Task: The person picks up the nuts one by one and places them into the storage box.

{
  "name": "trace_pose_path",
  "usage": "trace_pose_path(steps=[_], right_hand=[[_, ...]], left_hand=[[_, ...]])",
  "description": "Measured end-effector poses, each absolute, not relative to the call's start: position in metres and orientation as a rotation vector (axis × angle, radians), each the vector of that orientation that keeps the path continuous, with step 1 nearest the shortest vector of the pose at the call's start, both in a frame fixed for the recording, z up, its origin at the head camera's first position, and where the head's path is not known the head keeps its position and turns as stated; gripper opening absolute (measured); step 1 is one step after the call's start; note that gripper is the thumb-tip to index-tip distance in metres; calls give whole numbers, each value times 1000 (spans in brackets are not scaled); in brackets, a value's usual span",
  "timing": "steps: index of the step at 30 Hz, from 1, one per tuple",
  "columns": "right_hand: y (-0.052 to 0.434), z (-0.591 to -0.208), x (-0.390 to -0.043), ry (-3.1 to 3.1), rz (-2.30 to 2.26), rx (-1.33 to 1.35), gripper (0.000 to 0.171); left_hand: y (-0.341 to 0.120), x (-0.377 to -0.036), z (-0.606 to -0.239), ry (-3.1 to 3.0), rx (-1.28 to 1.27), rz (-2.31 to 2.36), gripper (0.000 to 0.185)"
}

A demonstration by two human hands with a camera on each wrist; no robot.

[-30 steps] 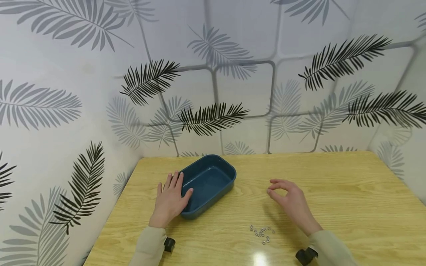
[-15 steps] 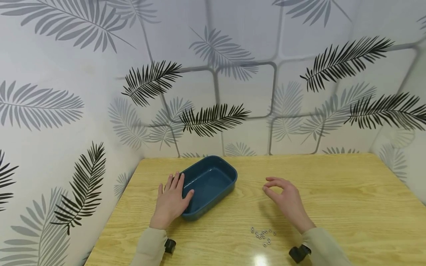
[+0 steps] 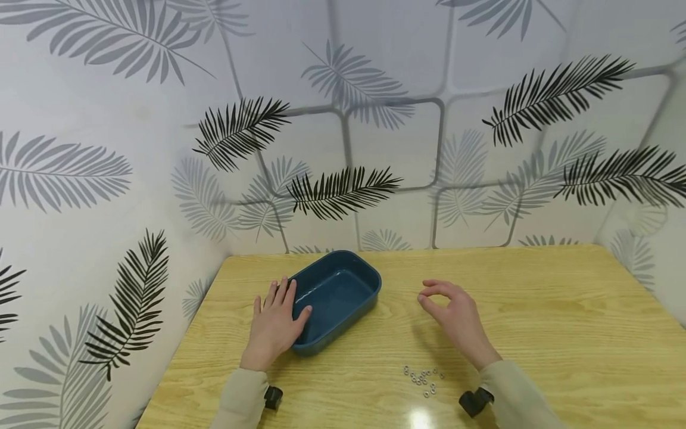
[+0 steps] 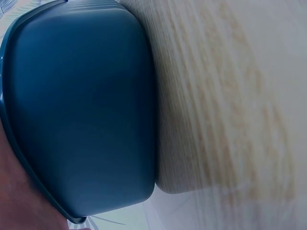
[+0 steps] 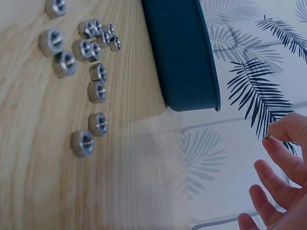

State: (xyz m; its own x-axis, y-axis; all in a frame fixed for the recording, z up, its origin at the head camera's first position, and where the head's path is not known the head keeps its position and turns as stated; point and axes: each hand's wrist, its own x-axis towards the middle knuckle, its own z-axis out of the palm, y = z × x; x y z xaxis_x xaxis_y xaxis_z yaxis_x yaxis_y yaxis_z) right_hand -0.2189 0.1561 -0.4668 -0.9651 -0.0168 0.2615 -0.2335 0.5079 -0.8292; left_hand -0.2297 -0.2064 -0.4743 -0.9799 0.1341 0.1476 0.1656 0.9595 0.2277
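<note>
A small metal nut (image 5: 267, 137) was pinched between the thumb and forefinger of the right hand (image 3: 452, 316), which hovered above the wooden table (image 3: 536, 316), right of a blue tray (image 3: 334, 298). The nut showed only as a speck at the fingertips in the right wrist view; the other fingers were loosely curled. The tray sat on the far left part of the table and looked bare inside. The left hand (image 3: 274, 325) lay flat, fingers straight, against the tray's left rim, thumb resting on the near edge. A cluster of loose nuts (image 3: 423, 379) lay on the table nearer the person, just left of the right sleeve (image 3: 514, 396).

The pinch was slight and the nut tiny, so it seemed likely it could slip out before reaching the tray, bounce on the hard table and roll off. A high release might make it hop out over the low wall. The sleeve also passed close to the cluster and could scatter it.
</note>
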Motion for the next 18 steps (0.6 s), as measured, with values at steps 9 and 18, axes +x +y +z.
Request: trace_pose_path(steps=[9, 18], right_hand=[[146, -470, -225, -2496, 1453, 211, 17], [138, -470, -227, -2505, 1467, 202, 17]], left_hand=[[-206, -229, -473, -2984, -220, -354, 74], [-206, -230, -471, -2982, -221, -360, 74]])
